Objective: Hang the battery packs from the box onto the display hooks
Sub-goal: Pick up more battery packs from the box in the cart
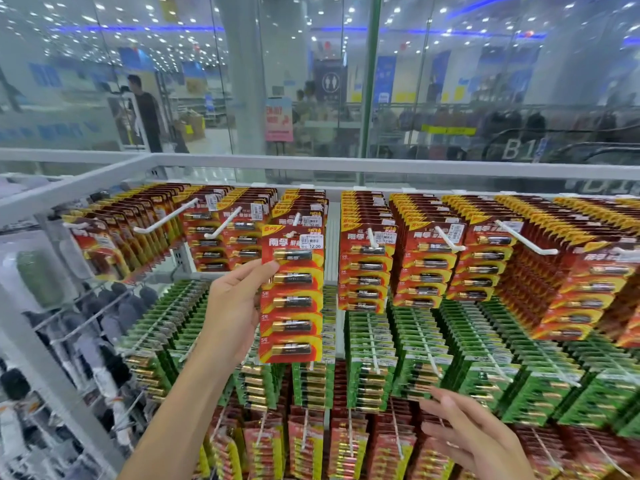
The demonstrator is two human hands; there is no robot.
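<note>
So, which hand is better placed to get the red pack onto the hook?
Left. The left hand grips the red battery pack, its top edge up at a top-row hook. The right hand is empty and open, down by the lower rows.

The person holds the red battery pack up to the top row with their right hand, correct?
Not quite: the head view shows the left hand holding the red battery pack up to the top row; the right hand is empty.
</note>
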